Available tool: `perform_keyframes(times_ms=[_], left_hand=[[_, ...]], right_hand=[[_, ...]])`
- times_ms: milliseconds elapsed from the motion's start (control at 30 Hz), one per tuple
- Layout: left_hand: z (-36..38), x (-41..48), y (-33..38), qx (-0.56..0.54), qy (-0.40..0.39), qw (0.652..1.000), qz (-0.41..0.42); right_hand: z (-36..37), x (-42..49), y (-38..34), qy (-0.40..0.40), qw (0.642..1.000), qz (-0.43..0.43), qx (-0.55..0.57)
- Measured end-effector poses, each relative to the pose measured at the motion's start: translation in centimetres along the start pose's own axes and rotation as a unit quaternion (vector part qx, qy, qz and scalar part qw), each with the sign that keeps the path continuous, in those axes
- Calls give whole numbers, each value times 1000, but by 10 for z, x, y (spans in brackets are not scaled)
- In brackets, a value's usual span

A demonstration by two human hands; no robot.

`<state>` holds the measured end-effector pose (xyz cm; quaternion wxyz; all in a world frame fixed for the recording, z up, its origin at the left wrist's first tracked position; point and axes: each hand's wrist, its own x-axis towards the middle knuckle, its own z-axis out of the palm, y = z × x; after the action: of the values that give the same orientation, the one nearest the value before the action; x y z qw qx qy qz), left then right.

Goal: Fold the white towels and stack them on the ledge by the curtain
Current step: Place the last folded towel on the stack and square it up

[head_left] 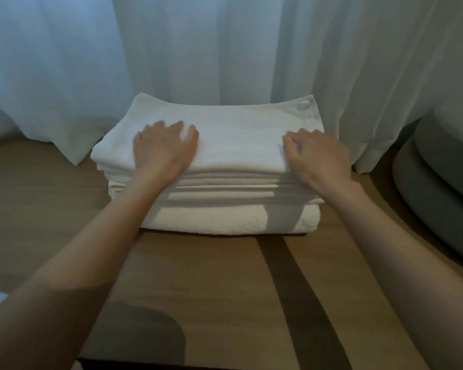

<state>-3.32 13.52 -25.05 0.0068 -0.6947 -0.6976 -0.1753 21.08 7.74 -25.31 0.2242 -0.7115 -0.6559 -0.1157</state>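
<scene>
The stack of white towels sits on the wooden ledge, its far side touching the pale curtain. The lowest towel looks thicker than the thin folded layers above it. The left hand lies flat on the top towel, with the fingers straight and a little spread. The right hand rests on the right end of the same towel with curled fingers; whether they pinch the cloth I cannot tell. A grey cushioned seat stands at the right.
</scene>
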Motion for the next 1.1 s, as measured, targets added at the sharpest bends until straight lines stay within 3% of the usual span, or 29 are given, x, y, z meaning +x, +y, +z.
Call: perform_keyframes(times_ms=[100, 300, 433, 533, 733, 933, 1100], left_hand=[[8, -43, 39, -36, 77, 987, 139], [34, -79, 101, -16, 48, 959, 280], [42, -81, 106, 27, 43, 937, 344], [50, -84, 99, 81, 75, 925, 363], [54, -86, 101, 75, 106, 930, 344], [59, -87, 101, 64, 124, 931, 339], [65, -91, 107, 47, 143, 932, 329]], right_hand=[[9, -34, 8, 54, 996, 17, 71], [26, -90, 23, 62, 951, 79, 294], [34, -112, 42, -80, 875, 175, 444], [38, -117, 44, -105, 823, 221, 513], [30, -111, 51, -114, 799, 213, 551], [28, -117, 58, -131, 806, 186, 546], [36, -118, 66, -84, 827, 174, 528]])
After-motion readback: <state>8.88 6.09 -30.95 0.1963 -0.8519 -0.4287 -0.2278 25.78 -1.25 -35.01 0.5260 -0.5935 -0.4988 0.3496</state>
